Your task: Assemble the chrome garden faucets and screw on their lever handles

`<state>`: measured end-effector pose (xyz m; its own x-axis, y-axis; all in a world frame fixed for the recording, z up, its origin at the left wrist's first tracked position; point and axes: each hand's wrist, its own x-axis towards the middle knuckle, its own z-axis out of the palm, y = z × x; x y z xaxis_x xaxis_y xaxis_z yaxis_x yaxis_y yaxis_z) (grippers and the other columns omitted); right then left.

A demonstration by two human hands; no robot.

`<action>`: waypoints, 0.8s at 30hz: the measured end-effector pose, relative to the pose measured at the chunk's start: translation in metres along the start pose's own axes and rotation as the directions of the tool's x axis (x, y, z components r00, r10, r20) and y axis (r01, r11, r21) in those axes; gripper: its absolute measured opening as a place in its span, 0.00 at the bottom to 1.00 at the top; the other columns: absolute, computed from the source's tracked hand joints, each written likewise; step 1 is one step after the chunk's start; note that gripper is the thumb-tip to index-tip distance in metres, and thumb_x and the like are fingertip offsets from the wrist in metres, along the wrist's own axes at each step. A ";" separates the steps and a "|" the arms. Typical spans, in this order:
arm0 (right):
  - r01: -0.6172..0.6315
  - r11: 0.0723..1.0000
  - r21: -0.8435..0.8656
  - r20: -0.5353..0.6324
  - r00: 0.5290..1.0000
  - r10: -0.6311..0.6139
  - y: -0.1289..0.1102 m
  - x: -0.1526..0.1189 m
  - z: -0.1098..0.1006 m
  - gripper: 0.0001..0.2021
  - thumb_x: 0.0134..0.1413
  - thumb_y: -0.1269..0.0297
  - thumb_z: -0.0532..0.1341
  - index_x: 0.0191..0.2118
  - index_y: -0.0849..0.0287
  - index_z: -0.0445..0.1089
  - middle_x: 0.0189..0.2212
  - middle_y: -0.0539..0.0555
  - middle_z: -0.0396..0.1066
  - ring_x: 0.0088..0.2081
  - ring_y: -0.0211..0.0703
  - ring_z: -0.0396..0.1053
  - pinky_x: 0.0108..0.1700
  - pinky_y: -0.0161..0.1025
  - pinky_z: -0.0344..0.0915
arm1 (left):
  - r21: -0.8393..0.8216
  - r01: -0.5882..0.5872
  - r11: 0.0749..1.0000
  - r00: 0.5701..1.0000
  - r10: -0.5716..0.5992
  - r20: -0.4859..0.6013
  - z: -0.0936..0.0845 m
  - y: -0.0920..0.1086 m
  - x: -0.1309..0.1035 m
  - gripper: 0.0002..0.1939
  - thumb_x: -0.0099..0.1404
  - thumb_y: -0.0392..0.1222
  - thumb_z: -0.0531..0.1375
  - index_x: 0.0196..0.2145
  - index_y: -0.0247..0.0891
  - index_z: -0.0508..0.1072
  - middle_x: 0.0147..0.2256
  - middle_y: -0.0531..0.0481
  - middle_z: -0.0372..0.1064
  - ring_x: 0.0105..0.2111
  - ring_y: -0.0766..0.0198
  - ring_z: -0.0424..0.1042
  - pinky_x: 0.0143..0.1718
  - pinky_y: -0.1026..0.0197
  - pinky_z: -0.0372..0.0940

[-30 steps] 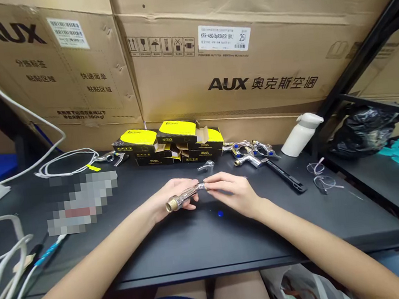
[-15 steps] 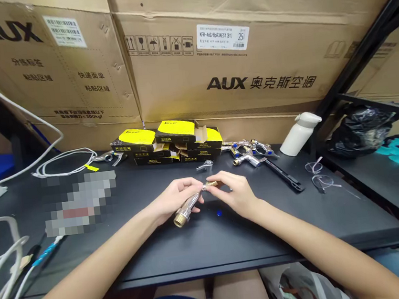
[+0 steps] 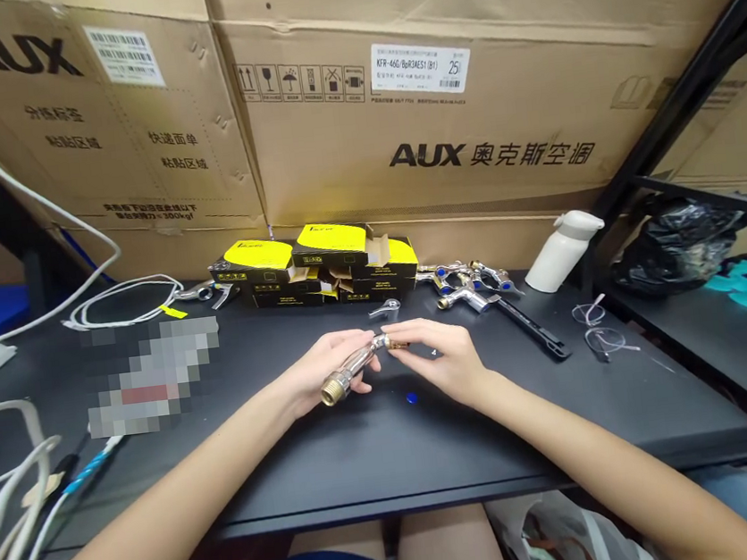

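My left hand is wrapped round a chrome tap body, whose brass threaded end tilts down toward me. At the far end of the body, the thumb and fingers of my right hand close on a small brass fitting; my fingers partly hide where it meets the chrome. A small blue cap lies on the black table below my right hand. Just beyond my hands rests a chrome lever handle.
Black-and-yellow boxes are stacked at the back. Right of them lie several chrome taps, a black tool, a white bottle and glasses. On the left are a blurred-out object and white cables.
The tap body has turned and risen slightly in my hands, so more of its far chrome end shows. My right fingers are straighter along the brass fitting. The blue cap is still on the table.
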<state>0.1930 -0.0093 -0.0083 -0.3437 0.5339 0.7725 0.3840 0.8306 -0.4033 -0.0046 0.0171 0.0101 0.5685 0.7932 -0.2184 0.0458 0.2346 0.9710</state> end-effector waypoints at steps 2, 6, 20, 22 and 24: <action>-0.015 1.000 0.012 0.005 1.000 0.015 0.000 0.000 0.000 0.09 0.56 0.72 0.61 0.42 0.58 0.74 0.42 0.57 0.76 0.44 0.44 0.74 0.48 0.45 0.72 | 0.027 0.007 1.000 1.000 -0.007 -0.005 -0.001 0.000 0.000 0.17 0.60 0.54 0.60 0.35 0.35 0.72 0.25 0.52 0.70 0.16 0.75 0.60 0.25 0.64 0.69; 0.013 1.000 0.000 0.024 1.000 -0.013 0.002 -0.001 -0.002 0.10 0.56 0.72 0.61 0.44 0.57 0.74 0.43 0.57 0.76 0.44 0.45 0.74 0.48 0.44 0.72 | 0.052 0.005 0.999 1.000 -0.005 -0.001 -0.002 -0.002 0.000 0.18 0.59 0.54 0.60 0.36 0.36 0.72 0.25 0.52 0.70 0.17 0.74 0.62 0.25 0.63 0.70; 0.154 0.982 -0.112 0.190 0.973 -0.131 0.007 0.000 -0.010 0.12 0.59 0.74 0.56 0.46 0.57 0.71 0.47 0.60 0.69 0.40 0.39 0.72 0.41 0.38 0.72 | 0.005 0.036 0.999 0.996 -0.036 0.077 -0.007 -0.005 0.003 0.18 0.58 0.54 0.60 0.33 0.34 0.72 0.24 0.52 0.69 0.15 0.76 0.57 0.21 0.66 0.67; 0.107 0.991 -0.083 0.165 0.982 -0.092 0.005 0.001 -0.010 0.11 0.59 0.72 0.57 0.44 0.56 0.72 0.45 0.58 0.70 0.40 0.39 0.72 0.41 0.38 0.72 | 0.010 0.033 0.999 0.997 -0.033 0.070 -0.007 -0.005 0.003 0.18 0.58 0.55 0.60 0.33 0.35 0.72 0.24 0.52 0.69 0.15 0.76 0.57 0.21 0.66 0.67; 0.096 0.993 -0.072 0.155 0.984 -0.084 0.004 0.001 -0.009 0.10 0.59 0.71 0.57 0.44 0.56 0.72 0.42 0.57 0.72 0.42 0.41 0.72 0.43 0.39 0.73 | 0.026 0.032 0.999 0.998 -0.033 0.052 -0.005 -0.004 0.002 0.19 0.58 0.55 0.60 0.33 0.35 0.72 0.24 0.52 0.69 0.15 0.76 0.57 0.21 0.66 0.67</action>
<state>0.2018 -0.0063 -0.0047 -0.5039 0.4801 0.7181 0.4097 0.8647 -0.2906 -0.0079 0.0205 0.0057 0.6082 0.7550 -0.2451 0.0848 0.2452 0.9658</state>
